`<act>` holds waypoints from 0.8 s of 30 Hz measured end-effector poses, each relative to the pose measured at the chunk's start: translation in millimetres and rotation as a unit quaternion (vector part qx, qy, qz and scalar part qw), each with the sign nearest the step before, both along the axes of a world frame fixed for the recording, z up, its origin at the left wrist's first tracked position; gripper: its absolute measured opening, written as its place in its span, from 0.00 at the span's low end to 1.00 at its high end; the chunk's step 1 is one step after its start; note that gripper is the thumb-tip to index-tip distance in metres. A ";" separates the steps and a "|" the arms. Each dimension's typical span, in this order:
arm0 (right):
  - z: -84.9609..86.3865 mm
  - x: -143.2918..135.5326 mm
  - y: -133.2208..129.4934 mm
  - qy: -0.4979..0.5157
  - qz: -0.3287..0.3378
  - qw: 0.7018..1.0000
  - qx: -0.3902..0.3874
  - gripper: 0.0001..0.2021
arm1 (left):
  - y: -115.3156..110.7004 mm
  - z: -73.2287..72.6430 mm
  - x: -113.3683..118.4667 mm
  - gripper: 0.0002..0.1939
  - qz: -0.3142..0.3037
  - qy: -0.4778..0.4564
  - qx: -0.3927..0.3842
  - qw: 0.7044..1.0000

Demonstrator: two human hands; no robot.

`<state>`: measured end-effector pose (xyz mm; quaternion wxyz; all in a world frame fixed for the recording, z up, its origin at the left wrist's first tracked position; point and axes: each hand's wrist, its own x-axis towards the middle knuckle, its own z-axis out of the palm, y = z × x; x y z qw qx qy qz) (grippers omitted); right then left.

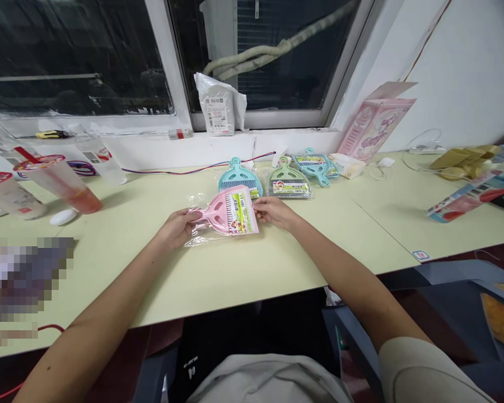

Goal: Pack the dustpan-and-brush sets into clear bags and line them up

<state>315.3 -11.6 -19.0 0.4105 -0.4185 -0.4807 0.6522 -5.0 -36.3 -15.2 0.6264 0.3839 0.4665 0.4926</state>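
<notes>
Between my hands is a pink dustpan and brush set point(222, 214) in a clear plastic bag, with a bright label across its brush. My left hand point(180, 228) is closed round the handle end through the plastic. At the wide end, my right hand point(275, 211) pinches the edge of the pack. Just behind it lie a teal dustpan set point(235, 176), partly covered by the pink one, and a green dustpan set point(288, 180). Further right are blue dustpan sets point(315, 165), overlapping each other.
Drink cups point(67, 182) and a clear bottle point(101, 155) stand at the left. A white-wrapped package point(220, 106) rests on the sill. On the right are a pink box point(376, 126) and a colourful pack point(474, 196). A thin cable point(163, 172) runs along the back.
</notes>
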 end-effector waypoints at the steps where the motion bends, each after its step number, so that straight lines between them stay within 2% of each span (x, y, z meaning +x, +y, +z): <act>1: -1.9 -0.4 0.7 0.008 -0.002 1.000 0.003 0.10 | 0.5 -0.7 -0.5 0.09 -0.005 -0.001 0.001 1.000; 6: -7.4 -4.2 1.0 0.062 -0.013 0.998 0.010 0.08 | 1.2 -1.2 -1.5 0.10 -0.029 -0.003 0.003 1.000; 12: -4.0 -7.7 -2.6 0.116 0.022 0.993 -0.028 0.09 | -1.1 3.2 -0.1 0.12 -0.024 -0.004 -0.005 1.000; 19: -3.2 -8.6 -2.1 0.139 -0.013 0.990 -0.023 0.10 | -2.2 8.4 1.2 0.04 -0.052 -0.030 -0.017 0.998; 21: -3.5 -9.0 -2.0 0.131 -0.020 0.991 -0.034 0.12 | -2.0 10.5 1.0 0.03 -0.043 -0.052 -0.032 0.997; 24: -3.9 -9.8 -2.1 0.123 -0.025 0.991 -0.046 0.16 | -1.5 13.6 -0.3 0.06 -0.013 -0.073 -0.055 0.996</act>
